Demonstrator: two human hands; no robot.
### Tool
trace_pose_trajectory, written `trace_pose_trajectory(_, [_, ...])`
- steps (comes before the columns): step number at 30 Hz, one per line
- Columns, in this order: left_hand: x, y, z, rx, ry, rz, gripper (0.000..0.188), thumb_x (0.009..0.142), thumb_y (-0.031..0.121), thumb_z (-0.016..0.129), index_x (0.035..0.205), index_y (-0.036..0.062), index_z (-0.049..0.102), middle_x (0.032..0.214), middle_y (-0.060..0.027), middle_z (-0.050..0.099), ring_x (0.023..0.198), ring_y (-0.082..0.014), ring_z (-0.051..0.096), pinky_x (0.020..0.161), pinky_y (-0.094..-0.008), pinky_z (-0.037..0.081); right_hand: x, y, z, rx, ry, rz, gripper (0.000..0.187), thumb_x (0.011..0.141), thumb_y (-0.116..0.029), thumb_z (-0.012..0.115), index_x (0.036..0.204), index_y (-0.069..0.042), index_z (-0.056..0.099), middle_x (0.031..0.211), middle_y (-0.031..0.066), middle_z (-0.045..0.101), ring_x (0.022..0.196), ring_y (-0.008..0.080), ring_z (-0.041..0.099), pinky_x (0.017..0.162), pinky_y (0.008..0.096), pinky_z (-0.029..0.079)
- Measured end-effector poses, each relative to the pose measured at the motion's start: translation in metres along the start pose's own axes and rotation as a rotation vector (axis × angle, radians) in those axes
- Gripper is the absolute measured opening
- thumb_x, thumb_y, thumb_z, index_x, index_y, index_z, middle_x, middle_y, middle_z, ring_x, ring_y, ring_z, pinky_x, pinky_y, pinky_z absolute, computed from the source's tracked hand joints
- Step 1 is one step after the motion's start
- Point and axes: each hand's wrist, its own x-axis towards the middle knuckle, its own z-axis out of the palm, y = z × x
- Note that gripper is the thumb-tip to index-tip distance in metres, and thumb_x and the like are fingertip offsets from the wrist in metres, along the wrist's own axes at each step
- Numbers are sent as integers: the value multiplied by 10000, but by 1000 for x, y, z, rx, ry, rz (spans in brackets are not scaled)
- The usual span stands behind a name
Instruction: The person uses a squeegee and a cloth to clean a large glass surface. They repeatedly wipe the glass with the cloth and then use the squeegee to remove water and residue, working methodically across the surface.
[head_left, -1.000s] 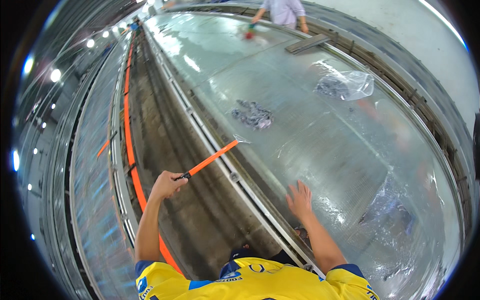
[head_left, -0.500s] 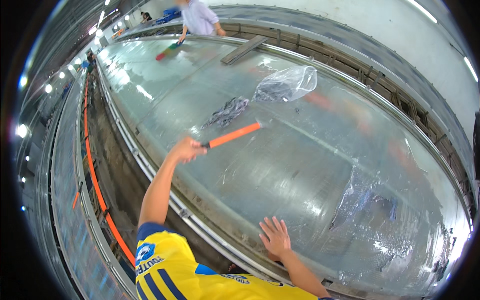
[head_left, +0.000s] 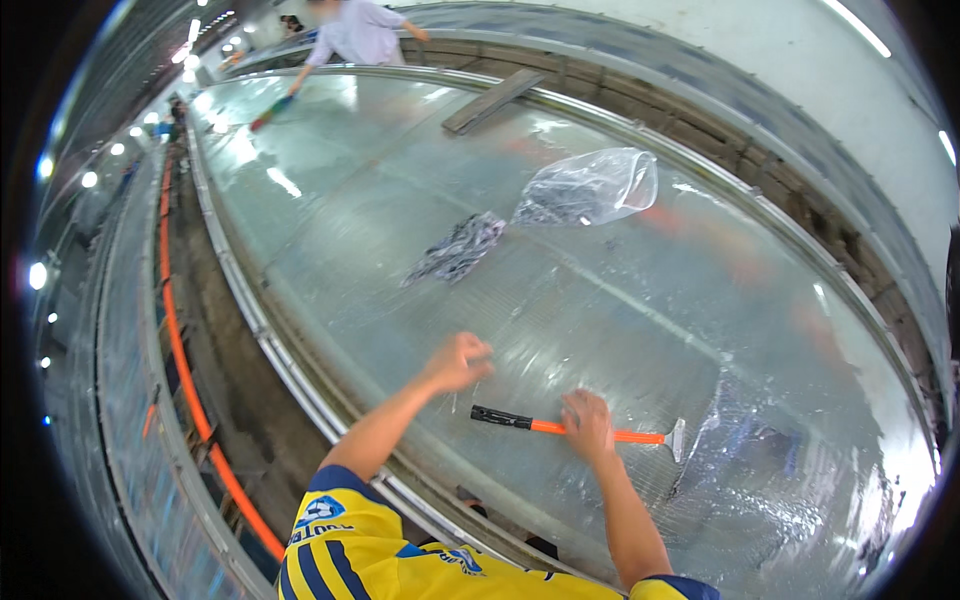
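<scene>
My right hand (head_left: pixel 588 425) grips an orange shaft midway along a long-handled scraper (head_left: pixel 640 437). Its black grip points left, and a pale flat blade sits at the right end, close to a wet film sheet (head_left: pixel 750 430) with dark blue-purple patches. Up and to the left, my left hand (head_left: pixel 460 362) hovers apart from the scraper with its fingers loosely bent and slightly apart, holding nothing visible. Both hands are over the wide, wet, glassy table (head_left: pixel 400 330). Beyond them lies a crumpled dark-streaked piece of film (head_left: pixel 458 248), beside a clear plastic bag (head_left: pixel 585 188) with similar dark material inside.
A wooden plank (head_left: pixel 493 100) lies across the far metal rim. At the far left, a person (head_left: pixel 355 35) in a pale shirt reaches over the table with a red and green tool (head_left: pixel 270 112). An orange pipe (head_left: pixel 190 365) runs along the walkway to my left.
The scraper has passed from my left hand to my right and swung down to the right. My left hand has moved right and down. The other person's tool has shifted left.
</scene>
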Motion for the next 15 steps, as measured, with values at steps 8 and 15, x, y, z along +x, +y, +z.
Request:
trace_pose_trajectory(8, [216, -50, -61, 18, 469, -469, 1105, 717, 701, 733, 1521, 45, 354, 1513, -299, 356, 1434, -431, 301, 1154, -583, 230, 9, 31, -40, -58, 8, 230, 489, 911, -232, 660, 1374, -103, 566, 1269, 179, 627, 1185, 364, 580, 1032, 467, 452])
trace_pose_trajectory(15, [265, 49, 41, 307, 272, -23, 647, 868, 352, 706, 1383, 38, 472, 1283, -170, 566, 1170, -342, 579, 945, -526, 453, 238, 158, -20, -192, 150, 194, 675, 932, -315, 629, 1489, -20, 387, 1390, 240, 514, 1298, 419, 465, 1081, 477, 390])
